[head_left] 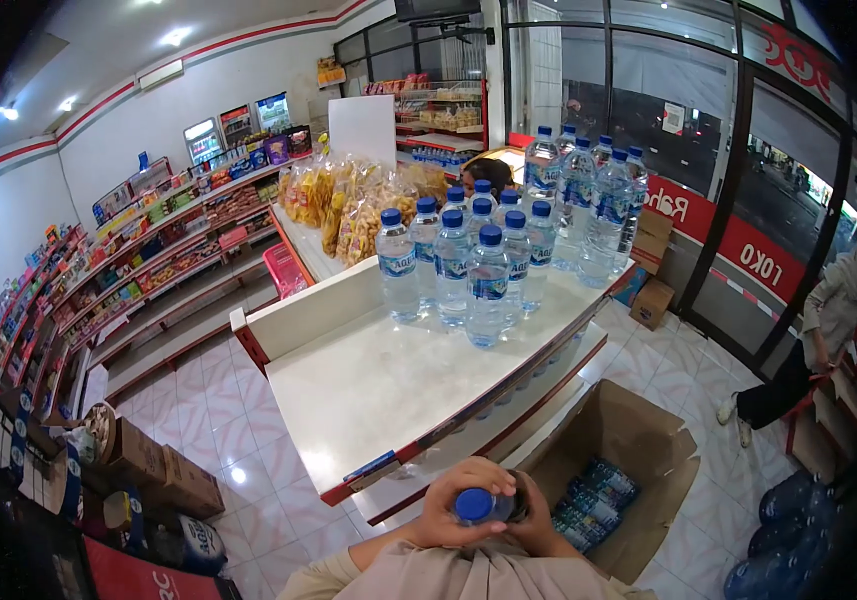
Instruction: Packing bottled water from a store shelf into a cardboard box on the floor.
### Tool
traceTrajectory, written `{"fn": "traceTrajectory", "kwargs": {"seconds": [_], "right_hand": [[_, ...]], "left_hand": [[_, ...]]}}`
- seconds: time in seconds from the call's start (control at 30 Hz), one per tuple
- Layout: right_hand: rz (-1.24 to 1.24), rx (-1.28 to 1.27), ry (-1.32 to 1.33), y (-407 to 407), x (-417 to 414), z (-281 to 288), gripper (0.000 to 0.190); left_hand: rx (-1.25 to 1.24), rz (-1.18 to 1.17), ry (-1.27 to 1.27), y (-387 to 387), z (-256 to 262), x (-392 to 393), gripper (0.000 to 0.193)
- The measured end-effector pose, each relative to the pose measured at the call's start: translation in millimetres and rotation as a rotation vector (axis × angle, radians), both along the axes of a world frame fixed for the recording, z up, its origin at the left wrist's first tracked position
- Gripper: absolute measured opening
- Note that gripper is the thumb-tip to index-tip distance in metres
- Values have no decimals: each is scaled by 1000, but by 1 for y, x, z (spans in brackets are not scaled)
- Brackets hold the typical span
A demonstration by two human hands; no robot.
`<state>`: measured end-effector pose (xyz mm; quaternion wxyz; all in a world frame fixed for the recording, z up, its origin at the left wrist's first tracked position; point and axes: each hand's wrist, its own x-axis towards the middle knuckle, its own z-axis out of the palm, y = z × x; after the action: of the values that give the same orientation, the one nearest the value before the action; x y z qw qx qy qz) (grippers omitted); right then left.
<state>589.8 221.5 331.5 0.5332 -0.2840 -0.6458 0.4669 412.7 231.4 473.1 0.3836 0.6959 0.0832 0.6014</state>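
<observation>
In front of my chest, a clear plastic water bottle (475, 507) with a blue cap is clasped between my hands. My left hand (436, 504) wraps around it near the cap, and my right hand (536, 516) grips it from the other side. Its lower part is mostly hidden by my fingers. Beyond my hands stands a white shelf unit with red edging (353, 390). Smaller Aqua bottles (487, 289) stand upright in a group on its top, with larger Aqua bottles (612, 217) behind them. An open cardboard box (623, 420) beside my right hand holds several packed bottles (593, 506).
Bagged snacks (361, 202) line the farther shelf top. Stocked store shelves (165, 255) run along the left. Cartons (188, 480) stand on the floor at lower left, large blue water jugs (781, 540) at lower right. Another person (811, 345) is by the glass front.
</observation>
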Motion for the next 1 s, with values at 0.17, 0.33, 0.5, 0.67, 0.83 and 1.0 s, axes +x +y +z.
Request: {"fn": "traceTrajectory", "kwargs": {"seconds": [0.17, 0.33, 0.5, 0.67, 0.83, 1.0], "right_hand": [[93, -350, 384, -6, 4, 0, 55], [157, -765, 683, -4, 26, -46, 40], [74, -850, 688, -14, 14, 22, 30], [-129, -58, 108, 5, 27, -72, 34], [-528, -613, -198, 6, 32, -19, 50], [-545, -504, 139, -15, 43, 15, 53]], "left_hand": [[253, -36, 30, 4, 6, 8, 43], [250, -173, 367, -5, -5, 29, 49], [203, -110, 624, 2, 6, 28, 42], [252, -82, 681, 0, 4, 33, 39], [53, 79, 607, 1, 2, 18, 33], [-67, 178, 569, 4, 3, 8, 27]]}}
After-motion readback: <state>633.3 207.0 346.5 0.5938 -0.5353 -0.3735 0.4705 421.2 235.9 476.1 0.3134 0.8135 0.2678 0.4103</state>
